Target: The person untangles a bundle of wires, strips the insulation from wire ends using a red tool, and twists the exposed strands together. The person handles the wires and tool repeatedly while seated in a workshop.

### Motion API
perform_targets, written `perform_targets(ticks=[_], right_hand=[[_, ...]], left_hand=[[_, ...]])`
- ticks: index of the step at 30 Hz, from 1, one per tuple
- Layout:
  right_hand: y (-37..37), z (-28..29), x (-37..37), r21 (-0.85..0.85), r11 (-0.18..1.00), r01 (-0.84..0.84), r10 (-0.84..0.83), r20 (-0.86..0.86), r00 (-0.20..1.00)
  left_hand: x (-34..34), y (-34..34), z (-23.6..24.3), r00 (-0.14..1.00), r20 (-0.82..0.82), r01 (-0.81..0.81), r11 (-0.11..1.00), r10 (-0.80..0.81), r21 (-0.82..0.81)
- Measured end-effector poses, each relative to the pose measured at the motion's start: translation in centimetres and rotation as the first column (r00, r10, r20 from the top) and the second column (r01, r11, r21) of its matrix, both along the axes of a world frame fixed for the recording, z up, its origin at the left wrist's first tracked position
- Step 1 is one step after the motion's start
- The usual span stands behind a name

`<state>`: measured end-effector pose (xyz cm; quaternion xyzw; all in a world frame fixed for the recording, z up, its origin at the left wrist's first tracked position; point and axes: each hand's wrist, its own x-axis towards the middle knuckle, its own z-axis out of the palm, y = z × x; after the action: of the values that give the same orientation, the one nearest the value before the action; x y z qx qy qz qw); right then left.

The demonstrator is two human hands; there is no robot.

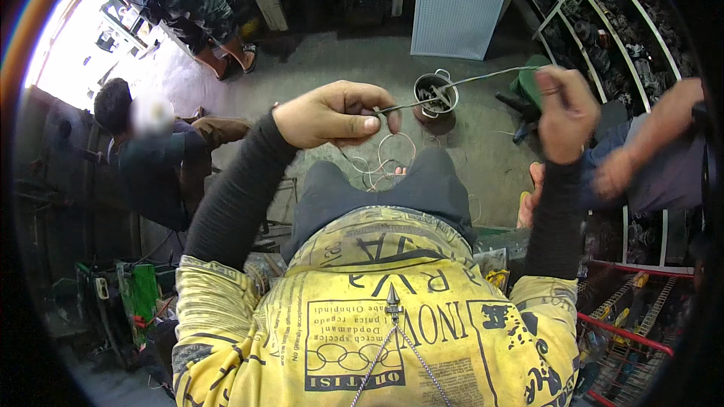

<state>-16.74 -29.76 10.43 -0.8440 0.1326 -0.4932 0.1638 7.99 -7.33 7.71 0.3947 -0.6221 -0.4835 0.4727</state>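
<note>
A dark, twisted-looking wire [486, 76] is stretched between my two hands, rising slightly toward the right. My left hand [335, 114] pinches it between thumb and fingers. My right hand [567, 116], a little smeared by motion, is closed around the other end. Below my left hand hang thin loops of pale and dark wire [397, 149], over my lap. Beyond the stretched wire, a metal pot [438, 114] with two handles stands on the floor, holding dark pieces that I cannot make out.
Close by on the right are another person's forearm and hand [652, 132]. Someone sits at left [158, 169], and another person stands at far left [181, 7]. A perforated pale panel [455, 3] leans at the back. Loaded shelves [603, 22] line the right, above a red-edged wire rack [626, 339].
</note>
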Motion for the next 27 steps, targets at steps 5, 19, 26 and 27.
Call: perform_targets(ticks=[5,19,26,27], right_hand=[[-7.0,5.5,-7.8,-0.273,0.919,0.285,-0.262,0.115,0.958],[-17.3,-2.0,-27.5,0.396,0.768,0.503,-0.298,-0.475,0.828],[-6.2,-10.3,-13.0,0.315,0.926,0.209,0.08,-0.702,0.707],[-4.8,-10.4,-11.2,0.601,0.783,0.16,0.313,-0.603,0.734]], left_hand=[[7.9,2.4,0.0,0.541,0.663,-0.472,0.839,0.518,-0.271],[17.5,5.4,1.6,0.125,0.336,-0.852,0.274,0.934,-0.445],[7.7,1.6,7.9,0.275,0.471,-0.727,0.502,0.838,-0.469],[6.9,0.5,8.3,0.261,0.514,-0.515,0.568,0.817,-0.642]])
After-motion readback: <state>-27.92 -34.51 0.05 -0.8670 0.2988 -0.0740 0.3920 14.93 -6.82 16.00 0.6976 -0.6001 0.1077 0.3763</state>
